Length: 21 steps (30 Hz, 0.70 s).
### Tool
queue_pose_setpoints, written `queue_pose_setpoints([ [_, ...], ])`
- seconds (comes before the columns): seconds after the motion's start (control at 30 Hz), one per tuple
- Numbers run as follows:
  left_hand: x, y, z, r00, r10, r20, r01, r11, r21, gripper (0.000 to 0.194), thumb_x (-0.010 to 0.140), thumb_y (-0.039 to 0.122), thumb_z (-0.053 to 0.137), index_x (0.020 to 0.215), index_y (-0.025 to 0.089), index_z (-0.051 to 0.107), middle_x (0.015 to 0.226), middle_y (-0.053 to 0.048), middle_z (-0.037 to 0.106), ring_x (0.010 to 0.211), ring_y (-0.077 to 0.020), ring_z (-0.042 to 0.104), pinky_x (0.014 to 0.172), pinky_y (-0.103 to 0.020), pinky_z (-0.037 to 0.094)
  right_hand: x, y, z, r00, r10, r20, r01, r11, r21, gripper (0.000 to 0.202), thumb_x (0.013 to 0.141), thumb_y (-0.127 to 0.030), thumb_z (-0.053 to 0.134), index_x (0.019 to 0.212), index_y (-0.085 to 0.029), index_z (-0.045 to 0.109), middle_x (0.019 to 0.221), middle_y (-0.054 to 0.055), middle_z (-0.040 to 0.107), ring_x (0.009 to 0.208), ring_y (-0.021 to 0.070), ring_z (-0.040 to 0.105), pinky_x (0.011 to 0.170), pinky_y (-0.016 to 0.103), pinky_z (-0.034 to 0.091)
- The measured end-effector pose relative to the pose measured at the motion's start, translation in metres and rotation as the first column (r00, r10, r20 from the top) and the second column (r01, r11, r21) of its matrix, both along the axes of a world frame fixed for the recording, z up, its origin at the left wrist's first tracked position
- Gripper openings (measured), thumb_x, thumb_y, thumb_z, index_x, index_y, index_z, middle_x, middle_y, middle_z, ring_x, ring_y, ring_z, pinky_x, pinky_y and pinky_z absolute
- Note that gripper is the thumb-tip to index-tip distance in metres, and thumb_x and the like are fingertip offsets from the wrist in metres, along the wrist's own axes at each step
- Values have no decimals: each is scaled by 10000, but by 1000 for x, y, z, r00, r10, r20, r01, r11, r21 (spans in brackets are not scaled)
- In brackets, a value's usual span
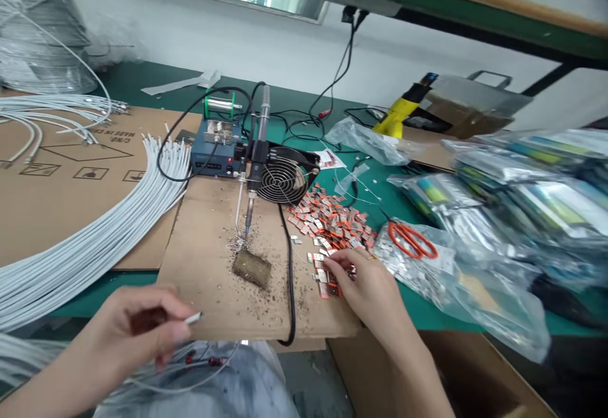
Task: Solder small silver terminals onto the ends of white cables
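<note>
Between the thumb and fingers of my left hand is the end of a white cable, its tip pointing right over the front edge of the cardboard. My right hand reaches down at the near side of a pile of small orange-and-silver pieces. Its thumb and forefinger come together over a few of these pieces; what lies between the fingertips is hidden. A soldering iron stands tip down in its holder, just above a brown sponge-like block with dark crumbs around it.
A bundle of white cables curves along the left. Behind the sponge-like block are a blue soldering station, a solder spool and a fan. Orange-handled scissors rest on plastic bags at right. A black cord crosses the cardboard.
</note>
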<state>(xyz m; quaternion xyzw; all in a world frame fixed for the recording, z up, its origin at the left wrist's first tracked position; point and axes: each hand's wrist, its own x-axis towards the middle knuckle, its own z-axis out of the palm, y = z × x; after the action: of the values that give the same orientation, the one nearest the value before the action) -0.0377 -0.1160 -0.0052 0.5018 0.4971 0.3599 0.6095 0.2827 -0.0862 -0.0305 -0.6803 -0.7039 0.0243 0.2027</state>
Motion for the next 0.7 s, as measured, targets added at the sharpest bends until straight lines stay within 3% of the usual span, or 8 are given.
queue_pose_setpoints([
  [0.1,1,31,5,966,-71,-249,118,977,180,177,746,328,632,655,180,667,620,-19,562,516,-107,484,441,-181,356,-1,-1,7,986,6,-166,1,999,42,195,863,-324,450,832,-173,569,729,77,626,621,204,569,557,305,403],
  [0.2,10,62,1,890,-180,-420,272,947,172,174,776,291,574,762,152,677,592,-12,558,533,-110,456,455,-183,317,-15,2,14,912,100,-397,-117,993,-18,161,866,-320,484,849,-181,563,653,37,604,501,147,508,477,264,387],
  [0.3,21,87,-4,848,-386,-363,421,907,20,187,762,275,566,791,118,662,545,16,490,471,-83,395,420,-176,276,-38,12,19,802,223,-554,-278,960,-17,118,803,-285,582,780,-180,630,636,32,596,528,143,508,482,256,403],
  [0.4,27,103,-4,822,-489,-292,485,870,-90,225,765,307,548,798,99,626,483,58,387,371,-56,301,344,-168,211,-61,23,22,697,232,-678,-377,924,-71,110,769,-255,599,771,-174,673,677,47,627,585,154,551,503,256,434],
  [0.5,29,110,1,804,-538,-254,521,843,-137,232,780,333,529,785,109,591,557,36,456,371,-49,359,318,-148,246,-76,30,23,620,137,-772,-445,873,-202,138,785,-247,578,836,-157,669,674,41,622,580,136,555,497,240,451],
  [0.6,28,115,5,793,-579,-189,552,815,-176,185,774,298,546,750,117,574,652,2,537,447,-60,474,369,-143,373,-84,36,20,519,22,-855,-475,839,-266,132,763,-245,615,839,-140,641,629,6,579,520,96,525,470,206,455],
  [0.7,30,117,2,824,-552,-127,524,829,-197,148,761,259,568,727,116,569,580,26,505,485,-72,508,438,-159,450,-89,41,16,437,-79,-896,-482,821,-307,163,735,-260,650,827,-126,633,654,8,592,517,76,536,481,187,472],
])
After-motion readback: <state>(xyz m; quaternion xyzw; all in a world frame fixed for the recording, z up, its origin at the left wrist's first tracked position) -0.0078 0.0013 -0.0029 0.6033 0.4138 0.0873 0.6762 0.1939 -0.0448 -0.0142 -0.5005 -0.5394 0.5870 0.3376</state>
